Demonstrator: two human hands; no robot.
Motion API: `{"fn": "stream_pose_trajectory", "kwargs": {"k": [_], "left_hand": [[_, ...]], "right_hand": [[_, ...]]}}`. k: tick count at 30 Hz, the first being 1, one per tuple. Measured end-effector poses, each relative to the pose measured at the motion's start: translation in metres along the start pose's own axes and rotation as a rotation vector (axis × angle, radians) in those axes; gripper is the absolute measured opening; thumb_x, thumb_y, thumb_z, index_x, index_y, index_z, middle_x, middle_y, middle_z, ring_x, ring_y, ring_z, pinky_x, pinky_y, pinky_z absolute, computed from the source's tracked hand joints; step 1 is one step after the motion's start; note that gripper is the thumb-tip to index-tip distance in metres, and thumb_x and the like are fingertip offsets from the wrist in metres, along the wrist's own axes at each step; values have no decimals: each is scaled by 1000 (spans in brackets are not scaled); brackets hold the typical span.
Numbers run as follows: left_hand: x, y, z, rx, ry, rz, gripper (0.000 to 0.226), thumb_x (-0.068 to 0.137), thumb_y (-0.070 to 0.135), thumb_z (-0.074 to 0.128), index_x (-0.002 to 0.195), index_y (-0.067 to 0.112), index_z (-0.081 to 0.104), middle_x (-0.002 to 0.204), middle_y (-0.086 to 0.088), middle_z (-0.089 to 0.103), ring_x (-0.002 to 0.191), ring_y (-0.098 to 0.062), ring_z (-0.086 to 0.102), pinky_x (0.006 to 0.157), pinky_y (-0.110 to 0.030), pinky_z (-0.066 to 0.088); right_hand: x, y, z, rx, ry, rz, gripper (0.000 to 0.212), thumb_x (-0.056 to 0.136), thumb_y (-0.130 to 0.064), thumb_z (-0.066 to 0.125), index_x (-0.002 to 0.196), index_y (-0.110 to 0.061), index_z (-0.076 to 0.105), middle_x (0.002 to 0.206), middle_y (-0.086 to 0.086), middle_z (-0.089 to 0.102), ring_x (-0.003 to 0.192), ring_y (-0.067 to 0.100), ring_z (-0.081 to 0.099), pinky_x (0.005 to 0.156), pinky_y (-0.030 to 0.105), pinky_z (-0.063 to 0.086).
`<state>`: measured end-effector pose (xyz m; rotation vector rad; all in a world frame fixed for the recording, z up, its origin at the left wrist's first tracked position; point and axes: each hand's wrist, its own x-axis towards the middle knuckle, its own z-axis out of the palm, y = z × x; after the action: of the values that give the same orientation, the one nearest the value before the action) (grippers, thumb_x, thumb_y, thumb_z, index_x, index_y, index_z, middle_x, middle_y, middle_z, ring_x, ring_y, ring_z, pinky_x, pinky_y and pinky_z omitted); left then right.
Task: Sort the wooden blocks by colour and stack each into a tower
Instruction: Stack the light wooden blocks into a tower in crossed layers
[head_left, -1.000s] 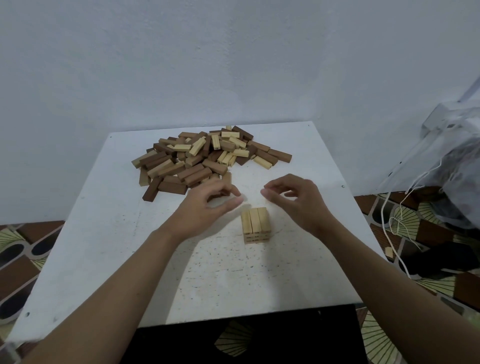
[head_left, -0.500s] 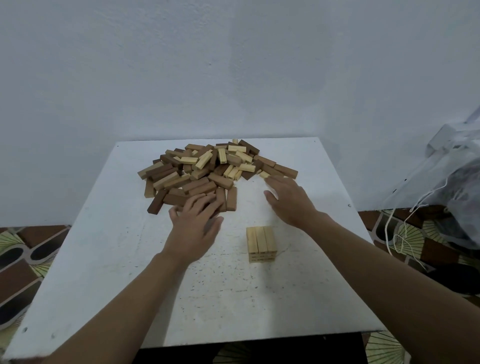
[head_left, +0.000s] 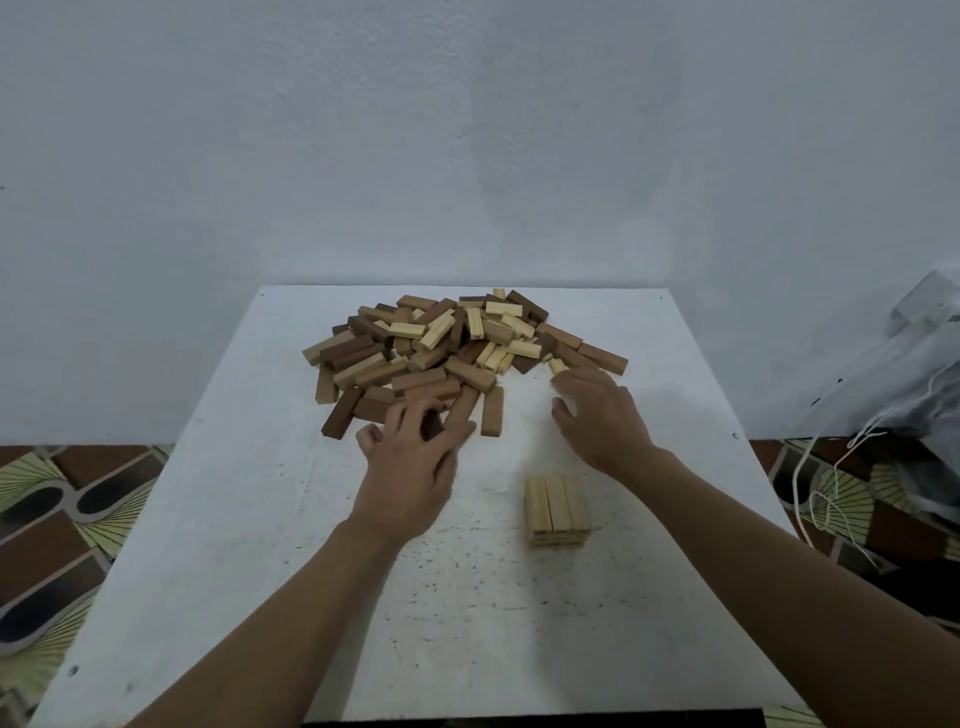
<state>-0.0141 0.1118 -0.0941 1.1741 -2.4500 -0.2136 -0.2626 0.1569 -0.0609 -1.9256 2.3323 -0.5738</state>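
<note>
Nearest me is the white speckled table (head_left: 249, 571), with patterned floor tiles (head_left: 78, 499) on both sides. The pale tower (head_left: 558, 512) stands at 4 o'clock. The left hand (head_left: 410, 462) splays over dark blocks (head_left: 457, 410), and I can't tell if it grips. The right hand (head_left: 597, 410), fingers straight, meets a pale block (head_left: 558, 366). The block pile (head_left: 441, 343) sits at 12 o'clock, a bare wall (head_left: 467, 156) behind.

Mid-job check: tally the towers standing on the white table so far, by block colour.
Pale yellow wooden block tower: 1
Brown wooden block tower, any shade: 0
Total: 1 tower
Every other block lies in the mixed pile of loose wooden blocks.
</note>
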Motion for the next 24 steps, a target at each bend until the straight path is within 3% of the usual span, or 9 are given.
{"fn": "stream_pose_trajectory", "kwargs": {"k": [3,6,11,14,15,17,20,24], "left_hand": [[1,-1,4,-23,58,-54,47,93,11,61,123,47,65,129,8,44,114,-15,38,78,-35,15],[2,-4,6,-84,137,-116,41,98,17,66,122,49,69,112,10,38,103,-10,32,77,-33,14],[3,-4,1,-214,123,-52,36,100,30,61,131,49,62,106,9,36,100,-10,39,77,-34,20],[0,-6,0,-296,100,-43,18,99,43,59,114,44,69,107,12,41,106,-9,43,80,-36,22],[-1,-7,0,-314,94,-49,17,98,47,59,111,44,70,108,13,42,108,-8,43,81,-36,22],[0,-8,2,-324,73,-60,22,95,54,61,112,44,70,108,15,43,110,-7,42,83,-36,22],[0,-5,1,-270,27,-42,32,90,64,61,115,46,67,110,16,41,112,-6,38,87,-37,23],[-2,-3,-3,-97,-48,79,32,97,61,54,128,55,59,128,10,41,125,-12,35,90,-37,20]], "right_hand": [[1,-6,-3,52,54,3,20,92,-14,60,102,-9,76,104,5,74,99,24,64,90,43,52],[1,-17,-9,139,12,5,18,89,-11,64,98,-13,80,99,-1,77,89,16,68,86,31,54],[6,-35,-22,334,-243,35,13,86,-12,70,89,-18,81,82,-8,76,78,5,69,85,31,58],[8,-47,-32,605,-494,83,10,89,-7,69,93,-11,77,80,1,77,76,13,75,78,27,60],[10,-49,-32,667,-497,84,10,91,-6,67,92,-9,76,80,3,77,75,15,75,73,26,60],[17,-47,-25,645,-330,71,12,92,-4,64,89,-8,75,79,4,76,70,17,74,68,28,57],[28,-31,-9,415,-83,2,12,90,-6,66,97,-10,75,93,1,73,81,16,67,78,30,56],[38,-13,7,121,-20,-124,30,91,-9,60,119,-11,68,122,6,62,110,25,54,93,42,47]]}}
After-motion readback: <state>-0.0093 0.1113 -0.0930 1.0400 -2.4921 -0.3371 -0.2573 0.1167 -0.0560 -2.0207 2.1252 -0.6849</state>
